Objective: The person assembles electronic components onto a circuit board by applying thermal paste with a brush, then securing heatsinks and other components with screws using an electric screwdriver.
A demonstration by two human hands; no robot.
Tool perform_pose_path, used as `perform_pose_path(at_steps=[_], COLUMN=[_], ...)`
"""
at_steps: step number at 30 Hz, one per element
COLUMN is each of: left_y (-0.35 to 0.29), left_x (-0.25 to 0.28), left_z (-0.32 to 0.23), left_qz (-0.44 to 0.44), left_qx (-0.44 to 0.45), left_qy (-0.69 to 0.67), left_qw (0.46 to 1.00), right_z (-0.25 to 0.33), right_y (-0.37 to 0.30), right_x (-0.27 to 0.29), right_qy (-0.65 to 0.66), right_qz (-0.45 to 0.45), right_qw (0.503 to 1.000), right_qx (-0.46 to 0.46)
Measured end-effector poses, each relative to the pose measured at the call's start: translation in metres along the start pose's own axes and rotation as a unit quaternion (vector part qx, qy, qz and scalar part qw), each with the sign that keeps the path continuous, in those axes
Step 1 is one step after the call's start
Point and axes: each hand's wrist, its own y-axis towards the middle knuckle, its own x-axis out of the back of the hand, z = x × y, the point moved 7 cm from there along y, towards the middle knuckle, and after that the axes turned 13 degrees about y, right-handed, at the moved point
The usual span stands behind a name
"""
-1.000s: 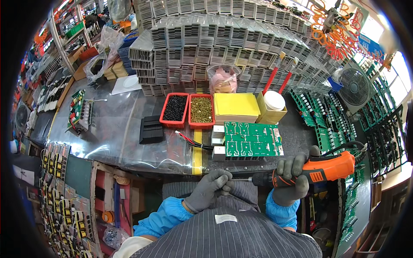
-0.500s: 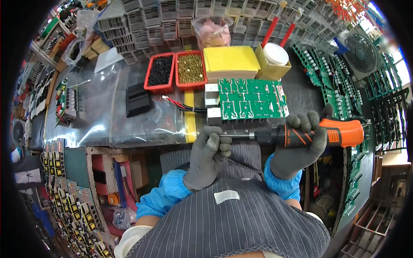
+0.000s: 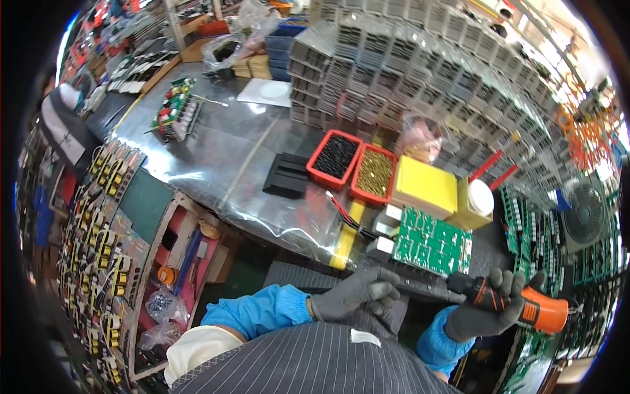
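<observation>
My right hand, in a grey glove, is wrapped round an orange and black power screwdriver lying roughly level, its black nose toward my left hand. My gloved left hand is closed with curled fingers in front of the table edge; anything inside the fingers is hidden. Just beyond the hands lies a green circuit board with white blocks on its left side. Red and black wires with a white plug run out from there.
Red bins hold black pieces and brass-coloured screws. A yellow stack, a box with a white round container, and a black part are nearby. Another board assembly stands far left. Grey stacked parts line the back.
The view has swung left and tilted, so the bench appears shifted right and lower. My left hand now appears farther from the screwdriver's nose; my right hand still grips the tool.
</observation>
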Motion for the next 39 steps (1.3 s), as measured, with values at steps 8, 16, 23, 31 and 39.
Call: perform_pose_path(at_steps=[8, 16, 23, 31, 39], left_y=[0.002, 0.0, 0.001, 0.026, 0.074], left_x=[0.013, 0.006, 0.022, 0.051, 0.033], left_z=[0.004, 0.005, -0.028, -0.098, -0.101], left_qz=[0.013, 0.041, -0.022, -0.141, -0.059], left_qx=[-0.005, 0.038, 0.017, -0.1, -0.208], left_qy=[0.056, 0.051, 0.086, 0.405, 0.678], left_qw=[0.998, 0.997, 0.996, 0.898, 0.703], right_z=[-0.003, 0.003, 0.009, 0.024, -0.011], right_y=[0.009, 0.006, 0.024, 0.073, 0.073], right_x=[0.001, 0.003, -0.001, 0.02, 0.02], right_qy=[-0.094, -0.102, -0.103, -0.163, -0.218], right_qz=[-0.047, -0.039, 0.003, 0.036, 0.106], right_qw=[0.994, 0.993, 0.993, 0.986, 0.963], right_qx=[0.04, 0.047, 0.057, -0.005, -0.115])
